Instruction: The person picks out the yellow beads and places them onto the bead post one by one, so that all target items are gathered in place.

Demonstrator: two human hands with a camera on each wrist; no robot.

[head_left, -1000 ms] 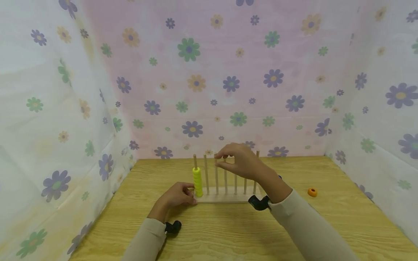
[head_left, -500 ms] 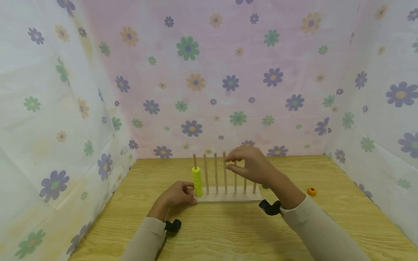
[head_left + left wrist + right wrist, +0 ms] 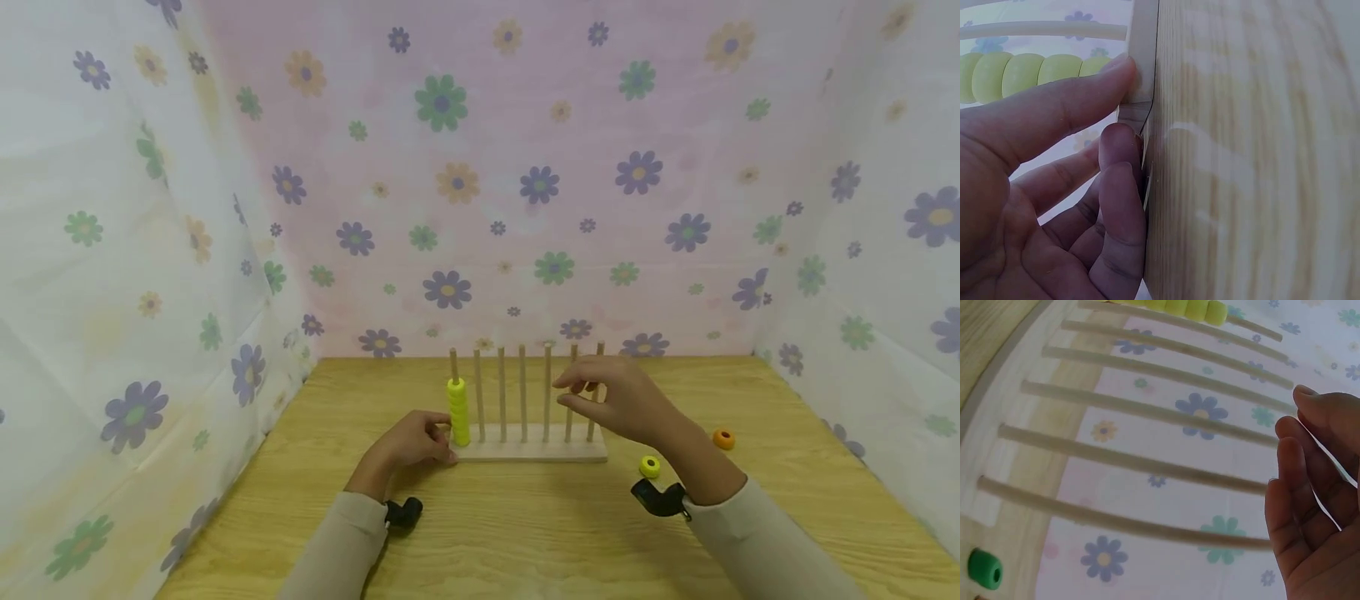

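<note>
A wooden peg rack [image 3: 536, 456] stands on the table, with several upright pegs. Yellow beads [image 3: 458, 414] are stacked on its leftmost peg; the other pegs carry none. My left hand [image 3: 411, 440] holds the left end of the rack's base, thumb on the base and fingers bent against its end in the left wrist view. My right hand [image 3: 621, 402] is raised beside the pegs at the right end, thumb and fingers loosely curved with nothing between them. A loose yellow bead [image 3: 649, 473] lies below it on the table.
An orange bead [image 3: 723, 444] lies on the wooden table [image 3: 510, 533] right of the right forearm. The right wrist view shows a green bead [image 3: 981, 567] near the rack's end. Flowered cloth [image 3: 495, 150] encloses the table at the back and both sides.
My right hand has moved rightward along the pegs, from the third towards the right end, and slightly lower. The loose yellow bead has come into sight. My left hand stays at the base.
</note>
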